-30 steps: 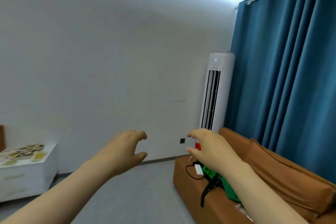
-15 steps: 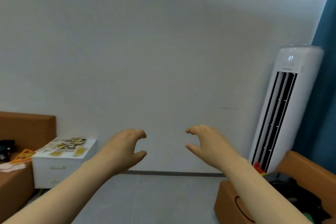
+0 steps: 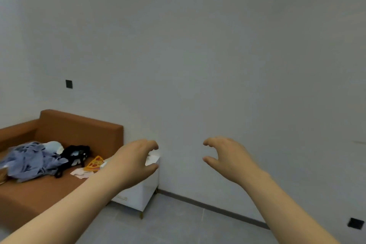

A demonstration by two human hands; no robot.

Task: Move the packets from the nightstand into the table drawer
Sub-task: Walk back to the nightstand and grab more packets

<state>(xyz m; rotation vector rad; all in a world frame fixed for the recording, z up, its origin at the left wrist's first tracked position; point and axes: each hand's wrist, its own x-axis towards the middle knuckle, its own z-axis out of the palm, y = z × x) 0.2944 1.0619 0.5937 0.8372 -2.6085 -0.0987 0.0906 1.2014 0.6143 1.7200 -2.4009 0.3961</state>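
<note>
Left hand (image 3: pixel 136 158) and right hand (image 3: pixel 223 156) raised in front, fingers loosely curled, both holding nothing. White nightstand (image 3: pixel 142 194) at 7 o'clock, beside sofa (image 3: pixel 79 128) at 8 o'clock. Packets (image 3: pixel 152 160) on its top, mostly hidden behind left hand, only pale bit visible. Probably light, thin, slippery, easy to crumple: better pinch by edge, gently
</note>
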